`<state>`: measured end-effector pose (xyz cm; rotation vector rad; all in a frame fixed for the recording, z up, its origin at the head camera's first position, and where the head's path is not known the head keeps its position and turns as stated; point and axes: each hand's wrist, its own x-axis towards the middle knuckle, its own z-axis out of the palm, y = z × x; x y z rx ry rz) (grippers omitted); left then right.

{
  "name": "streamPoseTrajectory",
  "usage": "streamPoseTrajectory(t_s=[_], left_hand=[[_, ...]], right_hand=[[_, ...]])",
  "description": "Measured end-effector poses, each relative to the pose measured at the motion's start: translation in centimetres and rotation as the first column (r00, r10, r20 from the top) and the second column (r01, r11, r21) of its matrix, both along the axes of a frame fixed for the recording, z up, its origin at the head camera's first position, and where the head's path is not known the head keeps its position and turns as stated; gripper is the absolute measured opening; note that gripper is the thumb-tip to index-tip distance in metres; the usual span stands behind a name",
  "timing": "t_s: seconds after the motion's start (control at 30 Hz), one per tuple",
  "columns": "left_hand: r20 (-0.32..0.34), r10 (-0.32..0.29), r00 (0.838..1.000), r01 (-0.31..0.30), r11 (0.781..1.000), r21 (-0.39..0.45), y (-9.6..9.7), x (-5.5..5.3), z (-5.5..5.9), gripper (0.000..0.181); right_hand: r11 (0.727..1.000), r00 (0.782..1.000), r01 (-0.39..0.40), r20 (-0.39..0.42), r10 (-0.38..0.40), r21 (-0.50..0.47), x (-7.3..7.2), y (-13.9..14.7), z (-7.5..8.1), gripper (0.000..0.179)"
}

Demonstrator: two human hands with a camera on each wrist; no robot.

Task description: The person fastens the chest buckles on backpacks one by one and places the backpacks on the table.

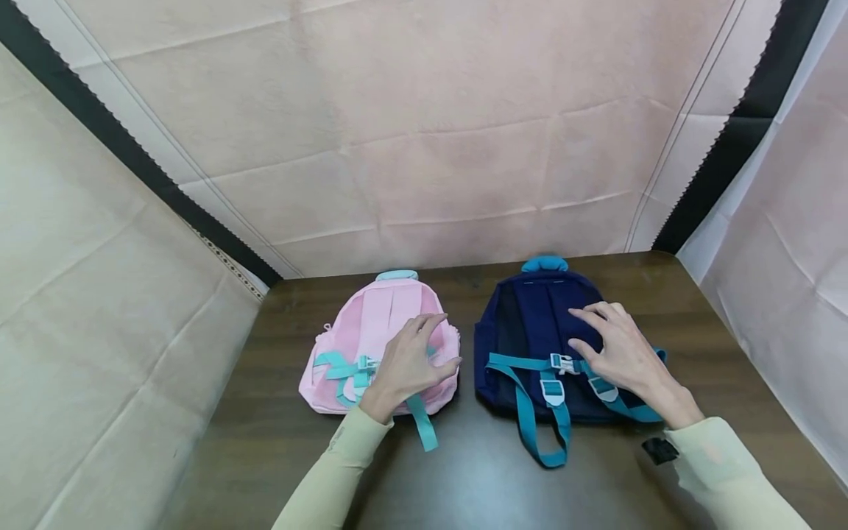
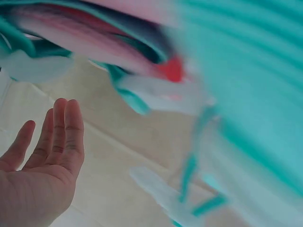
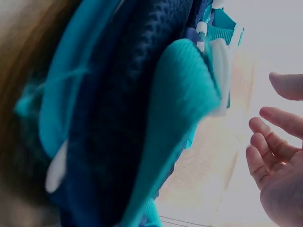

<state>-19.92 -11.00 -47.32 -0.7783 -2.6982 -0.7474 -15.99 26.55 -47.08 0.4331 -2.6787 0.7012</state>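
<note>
In the head view a pink backpack (image 1: 344,331) lies strap side up on the table, its turquoise straps and buckle (image 1: 366,364) across the lower half. My left hand (image 1: 411,361) is over its right side, fingers extended and thumb apart; the left wrist view shows the hand (image 2: 52,161) with nothing in it. To the right lies a navy backpack (image 1: 517,316) with teal straps and a white-and-teal buckle (image 1: 563,364). Over its right side is my right hand (image 1: 619,350), thumb and fingers spread, holding nothing. Whether either hand touches a bag, I cannot tell.
Both bags rest on a dark brown wooden table (image 1: 278,456). A teal strap loop (image 1: 556,458) and a turquoise strap end (image 1: 424,427) hang toward the front. Pale fabric walls (image 1: 464,147) with black edging surround the table's back and sides.
</note>
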Motion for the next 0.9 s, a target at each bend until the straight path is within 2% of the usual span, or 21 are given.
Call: streamPoseTrajectory(t_s=[0.17,0.27,0.4,0.57,0.9], left_hand=[[0.052,-0.030,0.998,0.030,0.999,-0.010,1.6,0.1,-0.1,0.088],[0.079,-0.046,0.996,0.048,0.999,-0.022,2.6,0.1,-0.2,0.089],[0.102,-0.075,0.992,0.078,0.997,-0.030,3.9,0.0,-0.2,0.087],[0.145,-0.118,0.982,0.126,0.991,-0.044,5.5,0.1,-0.3,0.081],[0.171,-0.200,0.965,0.221,0.968,-0.117,8.5,0.6,-0.5,0.068]], right_hand=[[0.999,0.999,-0.033,-0.036,0.033,0.006,0.3,0.8,-0.3,0.034],[0.999,0.998,-0.050,-0.038,0.051,0.018,0.3,1.3,-0.3,0.032],[0.997,0.997,-0.069,0.033,0.068,0.019,0.4,1.9,0.0,0.035],[0.995,0.986,-0.091,0.145,0.085,0.032,0.7,2.3,-0.1,0.031],[0.993,0.976,-0.115,0.191,0.109,0.026,1.1,2.2,-2.1,0.031]])
